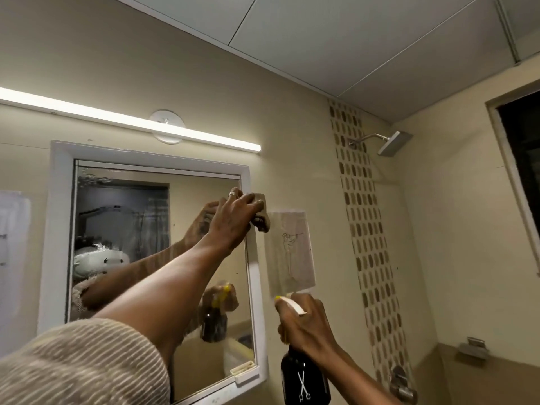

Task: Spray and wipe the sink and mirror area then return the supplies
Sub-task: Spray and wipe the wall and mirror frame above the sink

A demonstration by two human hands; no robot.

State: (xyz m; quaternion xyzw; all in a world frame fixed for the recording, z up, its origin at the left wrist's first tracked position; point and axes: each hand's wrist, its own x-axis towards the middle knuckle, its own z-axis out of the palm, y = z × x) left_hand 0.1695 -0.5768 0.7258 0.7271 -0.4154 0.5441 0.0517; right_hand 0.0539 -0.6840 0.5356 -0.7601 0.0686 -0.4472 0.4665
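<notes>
A white-framed mirror (pixel 122 229) hangs on the beige wall, its glass streaked with wet marks near the top. My left hand (pixel 233 217) presses a brownish cloth (pixel 261 220) against the mirror's upper right frame edge, arm stretched up across the glass. My right hand (pixel 306 325) grips a dark spray bottle (pixel 304 378) with a white and yellow trigger head, held low to the right of the mirror, nozzle toward the wall. The sink is out of view.
A lit tube lamp (pixel 131 121) runs above the mirror. A paper sheet with a line drawing (pixel 289 249) is stuck right of the mirror. A shower head (pixel 391 143), a mosaic tile strip (pixel 365 229) and wall fittings (pixel 401 381) lie to the right; a dark window (pixel 523 171) is far right.
</notes>
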